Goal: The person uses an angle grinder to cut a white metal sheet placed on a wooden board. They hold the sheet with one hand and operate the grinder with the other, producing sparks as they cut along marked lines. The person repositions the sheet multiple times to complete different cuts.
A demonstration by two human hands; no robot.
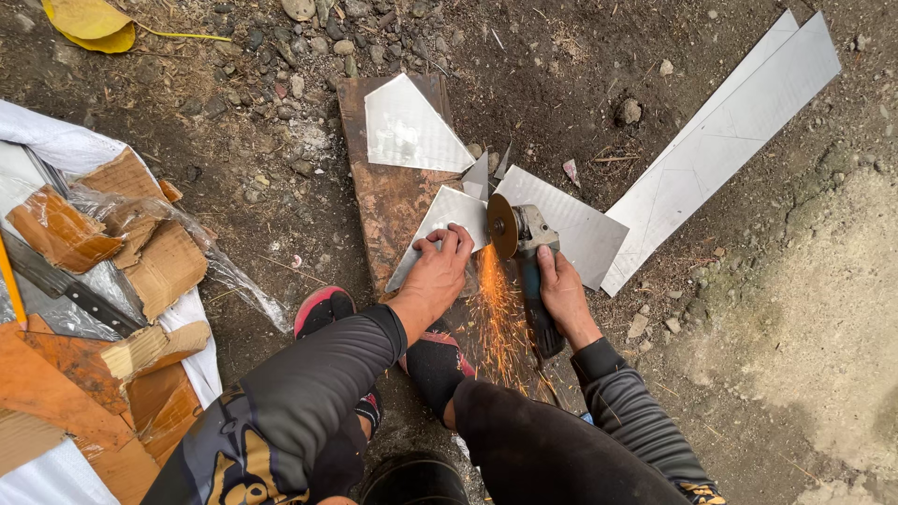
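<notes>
Grinder [528, 266] in R hand [564, 292], L hand [440, 266] on sheet [440, 220]

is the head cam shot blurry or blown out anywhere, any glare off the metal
Head view: soft, even daylight, no hard shadows; sheet metal is bright but not blown out; sparks below the grinder disc streak from motion; left hand and right hand are sharp; slight wide-angle stretch at the edges.
</notes>
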